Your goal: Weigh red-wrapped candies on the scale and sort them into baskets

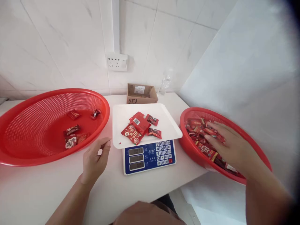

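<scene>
My right hand [226, 145] reaches into the red basket [255, 147] on the right, fingers stretched out and apart over a heap of small wrapped snack packets [207, 151]. It touches the heap, and no packet shows in its grip. Left of the scale, my left hand [97, 161] hovers near the tray's corner, thumb and fingertips pinched together with nothing visible between them. The white tray [164, 112] lies on the blue digital scale [150, 157]. On it are several red packets [142, 123], two of them smaller. The scale's displays are dim and hard to read.
A larger red mesh basket [35, 125] stands at the left, with several small packets [72, 129] on its bottom. Behind the tray are an open cardboard box [142, 99] and a clear plastic bottle [165, 84]. A socket [117, 62] is on the tiled wall.
</scene>
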`<action>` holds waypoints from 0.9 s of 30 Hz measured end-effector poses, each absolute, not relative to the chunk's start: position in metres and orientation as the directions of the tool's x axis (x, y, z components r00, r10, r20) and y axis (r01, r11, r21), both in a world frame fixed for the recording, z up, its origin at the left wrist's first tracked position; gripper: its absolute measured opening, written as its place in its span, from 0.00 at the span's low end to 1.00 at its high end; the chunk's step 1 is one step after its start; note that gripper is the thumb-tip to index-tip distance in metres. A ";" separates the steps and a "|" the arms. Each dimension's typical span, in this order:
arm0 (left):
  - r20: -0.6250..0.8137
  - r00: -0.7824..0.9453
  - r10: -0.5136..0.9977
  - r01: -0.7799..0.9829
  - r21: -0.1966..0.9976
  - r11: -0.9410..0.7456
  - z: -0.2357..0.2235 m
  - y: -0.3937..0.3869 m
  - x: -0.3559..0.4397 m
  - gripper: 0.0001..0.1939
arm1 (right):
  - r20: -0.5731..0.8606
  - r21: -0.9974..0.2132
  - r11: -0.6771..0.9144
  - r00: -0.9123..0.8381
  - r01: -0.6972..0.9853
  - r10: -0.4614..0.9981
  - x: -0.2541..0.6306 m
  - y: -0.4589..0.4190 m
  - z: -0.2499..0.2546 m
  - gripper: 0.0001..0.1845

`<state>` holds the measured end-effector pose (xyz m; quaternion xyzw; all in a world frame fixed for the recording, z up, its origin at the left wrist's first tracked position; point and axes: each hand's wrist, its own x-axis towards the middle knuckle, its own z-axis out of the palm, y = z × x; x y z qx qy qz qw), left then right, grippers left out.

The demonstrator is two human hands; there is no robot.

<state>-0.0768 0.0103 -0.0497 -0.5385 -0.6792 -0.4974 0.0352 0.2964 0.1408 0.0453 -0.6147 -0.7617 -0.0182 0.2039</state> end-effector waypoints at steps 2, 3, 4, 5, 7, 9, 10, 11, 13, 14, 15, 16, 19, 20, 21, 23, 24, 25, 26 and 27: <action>0.583 -0.419 0.696 0.766 0.638 -0.073 -0.052 0.011 -0.077 0.08 | 0.463 -0.279 0.328 -0.173 0.903 0.869 0.291 0.118 0.028 0.19; 0.583 -0.420 0.695 0.767 0.638 -0.071 -0.054 0.011 -0.077 0.08 | 0.533 -0.297 0.394 -0.192 0.870 0.824 0.285 0.107 0.019 0.18; 0.581 -0.421 0.696 0.767 0.638 -0.068 -0.055 0.011 -0.077 0.09 | 0.601 -0.301 0.470 -0.217 0.830 0.769 0.278 0.097 0.008 0.16; 0.579 -0.424 0.697 0.769 0.637 -0.062 -0.057 0.011 -0.077 0.09 | 0.643 -0.286 0.550 -0.268 0.785 0.717 0.271 0.088 -0.003 0.15; 0.575 -0.430 0.696 0.772 0.634 -0.046 -0.058 0.011 -0.077 0.09 | 0.682 -0.270 0.666 -0.350 0.696 0.642 0.260 0.077 -0.027 0.13; 0.578 -0.437 0.689 0.779 0.626 -0.031 -0.057 0.011 -0.075 0.09 | 0.673 -0.299 0.694 -0.371 0.655 0.640 0.255 0.073 -0.051 0.15; 0.585 -0.438 0.683 0.786 0.618 -0.025 -0.056 0.011 -0.074 0.09 | 0.660 -0.329 0.683 -0.358 0.653 0.660 0.254 0.073 -0.063 0.17; 0.595 -0.435 0.676 0.795 0.606 -0.021 -0.053 0.012 -0.072 0.09 | 0.642 -0.365 0.662 -0.338 0.655 0.689 0.254 0.075 -0.074 0.18; 0.622 -0.405 0.670 0.824 0.566 -0.027 -0.045 0.014 -0.066 0.09 | 0.600 -0.447 0.608 -0.285 0.656 0.748 0.257 0.080 -0.093 0.21; 0.636 -0.377 0.673 0.841 0.540 -0.039 -0.040 0.016 -0.062 0.10 | 0.576 -0.492 0.578 -0.254 0.651 0.777 0.259 0.082 -0.102 0.22; 0.646 -0.345 0.681 0.856 0.515 -0.055 -0.034 0.019 -0.058 0.11 | 0.549 -0.538 0.547 -0.226 0.641 0.805 0.261 0.085 -0.109 0.23; 0.652 -0.303 0.695 0.871 0.485 -0.075 -0.028 0.022 -0.054 0.12 | 0.520 -0.581 0.518 -0.203 0.627 0.830 0.263 0.087 -0.115 0.23; 0.619 -0.127 0.775 0.916 0.374 -0.148 -0.009 0.039 -0.043 0.15 | 0.432 -0.697 0.432 -0.146 0.572 0.890 0.267 0.091 -0.129 0.23; 0.576 -0.069 0.814 0.925 0.342 -0.163 -0.004 0.046 -0.039 0.15 | 0.399 -0.733 0.397 -0.124 0.552 0.909 0.268 0.091 -0.132 0.24; 0.519 -0.020 0.855 0.932 0.319 -0.172 0.002 0.053 -0.036 0.16 | 0.362 -0.768 0.358 -0.101 0.531 0.927 0.269 0.091 -0.134 0.25; 0.404 0.033 0.914 0.936 0.308 -0.169 0.011 0.068 -0.030 0.18 | 0.287 -0.829 0.283 -0.067 0.483 0.956 0.270 0.091 -0.137 0.26; 0.351 0.056 0.935 0.937 0.305 -0.170 0.016 0.074 -0.027 0.20 | 0.256 -0.850 0.255 -0.061 0.461 0.965 0.270 0.091 -0.137 0.27; 0.303 0.087 0.949 0.938 0.297 -0.181 0.019 0.081 -0.023 0.21 | 0.233 -0.867 0.236 -0.061 0.439 0.971 0.271 0.090 -0.138 0.27; 0.264 0.127 0.956 0.937 0.284 -0.203 0.022 0.087 -0.020 0.22 | 0.220 -0.880 0.225 -0.061 0.418 0.974 0.271 0.090 -0.138 0.27; 0.231 0.169 0.958 0.935 0.269 -0.230 0.025 0.093 -0.016 0.23 | 0.213 -0.891 0.219 -0.060 0.398 0.975 0.272 0.091 -0.139 0.27</action>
